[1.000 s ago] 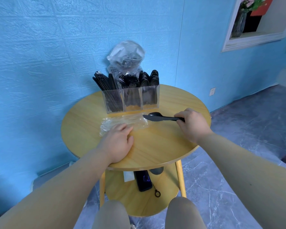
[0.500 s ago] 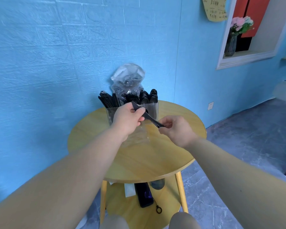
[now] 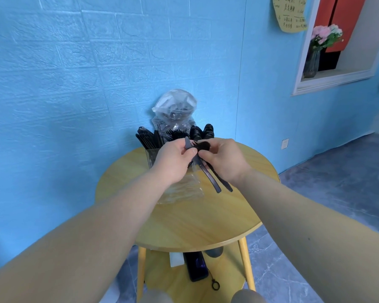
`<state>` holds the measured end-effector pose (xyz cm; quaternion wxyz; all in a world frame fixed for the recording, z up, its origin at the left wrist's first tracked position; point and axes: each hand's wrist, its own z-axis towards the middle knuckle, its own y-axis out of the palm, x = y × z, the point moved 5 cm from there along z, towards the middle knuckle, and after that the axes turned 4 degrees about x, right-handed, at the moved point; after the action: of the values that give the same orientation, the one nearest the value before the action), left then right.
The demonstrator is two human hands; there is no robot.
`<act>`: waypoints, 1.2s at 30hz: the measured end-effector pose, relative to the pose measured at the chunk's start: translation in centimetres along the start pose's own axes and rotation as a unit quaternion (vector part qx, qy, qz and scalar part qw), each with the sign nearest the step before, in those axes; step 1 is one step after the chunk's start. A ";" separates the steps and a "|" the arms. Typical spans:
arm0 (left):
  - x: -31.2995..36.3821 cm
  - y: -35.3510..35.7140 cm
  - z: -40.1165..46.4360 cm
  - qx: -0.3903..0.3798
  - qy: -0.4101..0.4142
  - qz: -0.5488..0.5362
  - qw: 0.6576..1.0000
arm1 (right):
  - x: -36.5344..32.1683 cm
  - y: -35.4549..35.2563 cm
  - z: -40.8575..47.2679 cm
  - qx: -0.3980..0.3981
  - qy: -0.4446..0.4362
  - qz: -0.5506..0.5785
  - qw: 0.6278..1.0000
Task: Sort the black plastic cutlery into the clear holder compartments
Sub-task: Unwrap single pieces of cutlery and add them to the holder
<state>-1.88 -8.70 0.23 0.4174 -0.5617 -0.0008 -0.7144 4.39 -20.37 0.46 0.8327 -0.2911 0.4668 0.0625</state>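
Standing packed with black cutlery, clear holder [image 3: 152,154]; left hand [image 3: 175,161], right hand [image 3: 222,159] grip two pieces [image 3: 208,171].

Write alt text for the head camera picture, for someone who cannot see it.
Two bare hands, the left hand and right hand, together hold black plastic cutlery above a round wooden table. Behind them stands a clear holder filled with black cutlery, against a blue wall.
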 end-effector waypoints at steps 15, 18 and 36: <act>1.7 -9.3 5.3 0.214 0.045 0.150 0.964 | 0.5 -1.3 5.4 0.139 0.040 -0.089 0.986; 0.8 -10.6 6.5 0.227 0.032 0.139 0.963 | 0.4 -0.7 6.4 0.128 0.033 -0.089 0.987; -5.4 -7.9 9.7 0.131 0.090 0.394 0.905 | 2.5 1.7 8.8 0.062 0.033 -0.086 0.994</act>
<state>1.31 4.30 3.17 0.7332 -0.3898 0.1643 -0.5323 11.62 -14.61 1.16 0.8356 -0.2798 0.4703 -0.0481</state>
